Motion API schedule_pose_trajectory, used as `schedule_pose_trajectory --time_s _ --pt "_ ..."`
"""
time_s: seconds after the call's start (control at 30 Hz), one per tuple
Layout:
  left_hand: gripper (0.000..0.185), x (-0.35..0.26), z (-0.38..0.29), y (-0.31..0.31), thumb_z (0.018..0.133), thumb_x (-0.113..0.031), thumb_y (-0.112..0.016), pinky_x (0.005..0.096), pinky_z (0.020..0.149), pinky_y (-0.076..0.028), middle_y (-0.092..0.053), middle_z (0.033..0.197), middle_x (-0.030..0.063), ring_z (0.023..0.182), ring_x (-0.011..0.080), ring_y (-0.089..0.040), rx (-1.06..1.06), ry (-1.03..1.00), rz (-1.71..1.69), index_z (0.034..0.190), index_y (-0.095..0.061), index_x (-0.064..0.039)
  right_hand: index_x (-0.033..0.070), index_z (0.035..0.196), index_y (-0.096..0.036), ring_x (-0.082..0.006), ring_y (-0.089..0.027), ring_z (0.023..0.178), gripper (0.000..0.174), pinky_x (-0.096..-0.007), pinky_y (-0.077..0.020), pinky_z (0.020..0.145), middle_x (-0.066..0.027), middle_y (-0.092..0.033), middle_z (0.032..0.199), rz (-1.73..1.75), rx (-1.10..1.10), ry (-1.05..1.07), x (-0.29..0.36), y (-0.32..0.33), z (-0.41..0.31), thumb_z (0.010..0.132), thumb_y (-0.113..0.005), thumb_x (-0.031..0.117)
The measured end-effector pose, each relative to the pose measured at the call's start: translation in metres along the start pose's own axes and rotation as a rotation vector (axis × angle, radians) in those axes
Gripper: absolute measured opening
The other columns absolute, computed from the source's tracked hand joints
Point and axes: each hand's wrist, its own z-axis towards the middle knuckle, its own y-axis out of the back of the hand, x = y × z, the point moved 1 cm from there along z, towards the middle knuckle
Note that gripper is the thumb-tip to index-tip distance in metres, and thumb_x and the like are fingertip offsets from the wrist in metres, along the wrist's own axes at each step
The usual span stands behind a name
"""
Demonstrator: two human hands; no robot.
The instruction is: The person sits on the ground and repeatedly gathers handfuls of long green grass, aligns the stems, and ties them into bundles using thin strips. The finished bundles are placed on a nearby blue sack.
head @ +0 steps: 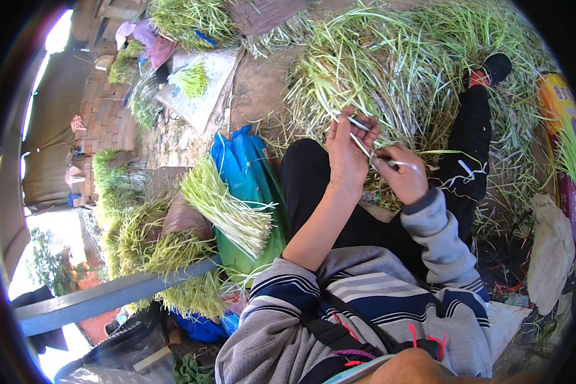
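Note:
My left hand [346,156] is raised over my lap, its fingers curled around a few long leafy stalks [360,143] with white lower ends and green tops. Close on its right, my right hand [404,174] pinches the white lower end, and a thin pale strip [407,165] sticks out by its fingers. Beyond both hands spreads a large heap of similar green-and-white stalks [389,72]. To the left, a neat bundle of pale stalks [230,206] lies on a blue-green plastic bag [247,163].
Loose greens [173,259] hang over a grey metal bar [120,293] at the left. Another person [149,43] bends near a white sheet [204,96] holding a pale green bunch [192,80]. A printed orange sack [559,103] stands at the right. My outstretched leg [470,134] lies along the heap.

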Motion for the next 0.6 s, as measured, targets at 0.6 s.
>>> schedule_pose_trajectory --time_s 0.6 --pt "0.024 0.011 -0.003 0.025 0.085 -0.022 -0.053 0.0373 0.079 -0.048 -0.058 0.086 0.01 0.088 0.0243 -0.057 0.019 0.075 -0.007 0.099 -0.056 -0.001 0.001 0.079 -0.05 -0.0313 -0.053 0.061 0.011 -0.0357 -0.0416 0.054 -0.0152 -0.054 0.068 0.019 -0.114 -0.054 -0.02 -0.026 -0.003 0.08 -0.054 0.011"
